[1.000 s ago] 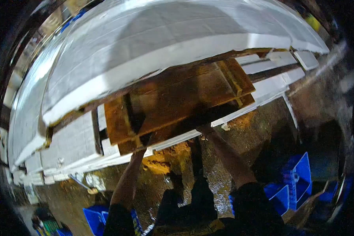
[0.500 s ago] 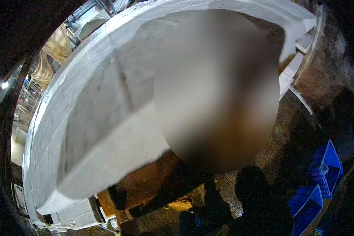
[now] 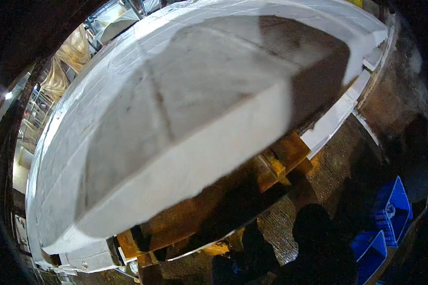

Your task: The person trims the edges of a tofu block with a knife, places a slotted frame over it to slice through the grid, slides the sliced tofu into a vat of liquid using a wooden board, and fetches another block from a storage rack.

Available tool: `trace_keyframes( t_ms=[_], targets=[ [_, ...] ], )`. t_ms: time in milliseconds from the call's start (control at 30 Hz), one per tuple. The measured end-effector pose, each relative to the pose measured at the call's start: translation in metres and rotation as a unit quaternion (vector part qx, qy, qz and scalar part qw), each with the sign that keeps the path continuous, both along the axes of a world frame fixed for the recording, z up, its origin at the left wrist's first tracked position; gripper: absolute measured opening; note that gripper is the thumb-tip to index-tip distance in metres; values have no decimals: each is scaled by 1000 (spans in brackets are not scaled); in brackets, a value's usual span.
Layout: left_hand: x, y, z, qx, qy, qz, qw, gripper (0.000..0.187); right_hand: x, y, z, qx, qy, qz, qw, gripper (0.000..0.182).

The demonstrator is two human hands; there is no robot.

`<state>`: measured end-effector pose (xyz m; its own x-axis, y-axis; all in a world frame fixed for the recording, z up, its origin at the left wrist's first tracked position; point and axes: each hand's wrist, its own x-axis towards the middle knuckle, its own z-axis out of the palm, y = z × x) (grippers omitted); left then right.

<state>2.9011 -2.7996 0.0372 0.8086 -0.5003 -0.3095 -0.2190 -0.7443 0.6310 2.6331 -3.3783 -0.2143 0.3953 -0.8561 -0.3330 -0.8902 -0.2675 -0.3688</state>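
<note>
Hands hidden under white slab (image 3: 176, 118); wooden pallet (image 3: 276, 161) beneath

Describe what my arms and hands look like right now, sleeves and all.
Neither hand shows in the head view. Only dark, shadowed shapes of clothing sit at the bottom edge, too dim to make out sleeves, colour or markings. The big white slab and rusty brown pallet fill the rest.

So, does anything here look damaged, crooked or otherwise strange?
The brown wooden boards under the big white slab look worn and stained, and they stick out past its edge unevenly. The floor below seems wet and dirty. Two blue crates sit tilted at the right. Neither of the hands is visible.
</note>
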Motion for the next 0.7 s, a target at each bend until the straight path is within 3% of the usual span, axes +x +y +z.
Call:
trace_keyframes(
  t_ms=[233, 300, 400, 433, 467, 500, 533, 567, 600, 633, 700],
  targets=[
    [-12, 26, -5, -35, 0, -28, 999, 47, -40, 57, 79, 95, -190, 78, 974, 61],
    [-28, 40, -7, -53, 12, -44, 998, 47, -63, 88, 107, 152, -283, 106, 941, 62],
    [-64, 60, -8, -97, 51, -68, 992, 47, -121, 114, 69, 228, -455, 201, 837, 64],
    [-76, 65, -8, -116, 73, -80, 987, 47, -153, 188, 164, 186, -373, 89, 905, 63],
    [-77, 83, -34, -243, 129, -94, 957, 44, -181, 273, 283, 163, -286, -28, 944, 62],
    [-78, 97, -43, -131, 80, -129, 980, 42, -221, 284, 231, 205, -367, -71, 904, 51],
    [-83, 103, -48, -23, 25, -164, 986, 40, -257, 307, 206, 226, -501, -103, 829, 48],
    [-94, 105, -47, -22, 31, -191, 981, 40, -292, 348, 230, 142, -480, -121, 857, 46],
    [-106, 107, -48, -72, 147, -140, 976, 40, -324, 390, 252, 60, -452, -139, 879, 43],
    [-119, 108, -47, -111, 263, -87, 954, 40, -359, 430, 258, 50, -449, -169, 876, 43],
    [-81, 97, -146, -198, 298, -156, 921, 41, -429, 506, 269, 84, -551, -234, 797, 45]
  ],
)
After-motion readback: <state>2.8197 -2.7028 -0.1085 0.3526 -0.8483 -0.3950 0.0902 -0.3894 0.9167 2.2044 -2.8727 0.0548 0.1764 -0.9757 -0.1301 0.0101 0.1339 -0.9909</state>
